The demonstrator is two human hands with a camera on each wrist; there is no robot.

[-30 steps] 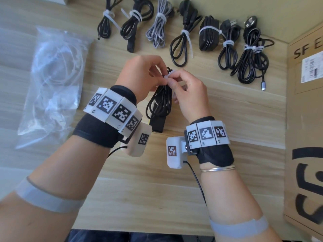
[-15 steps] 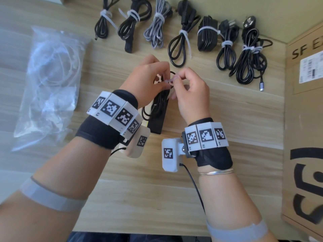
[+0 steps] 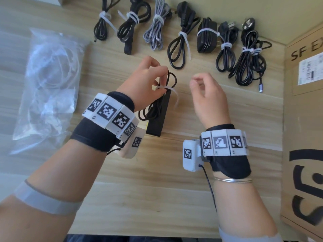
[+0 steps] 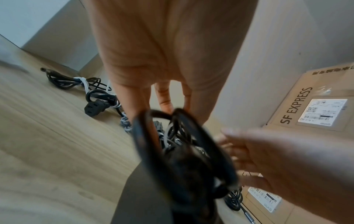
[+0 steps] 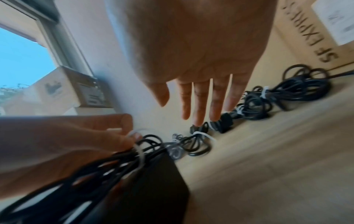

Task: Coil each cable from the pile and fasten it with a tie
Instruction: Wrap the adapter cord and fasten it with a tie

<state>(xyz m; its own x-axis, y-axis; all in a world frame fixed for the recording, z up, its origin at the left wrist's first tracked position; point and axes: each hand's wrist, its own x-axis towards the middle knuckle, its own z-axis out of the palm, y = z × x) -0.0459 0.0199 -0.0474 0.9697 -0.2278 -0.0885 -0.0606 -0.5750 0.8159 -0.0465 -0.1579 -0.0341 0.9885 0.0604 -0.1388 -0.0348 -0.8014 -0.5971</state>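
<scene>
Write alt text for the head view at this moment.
The left hand holds a coiled black cable with power brick, a white tie around it, above a wooden table. The right hand hovers beside it, holding nothing. Seven tied cable bundles line the far edge.

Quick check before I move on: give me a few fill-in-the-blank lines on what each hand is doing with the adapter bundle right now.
1. The coiled black adapter cable is held by the ____ hand.
2. The right hand holds ____.
3. The tie wrapped round that bundle is ____ in colour.
4. The row along the table's far edge has ____ tied bundles.

Missing words: left; nothing; white; seven
</scene>
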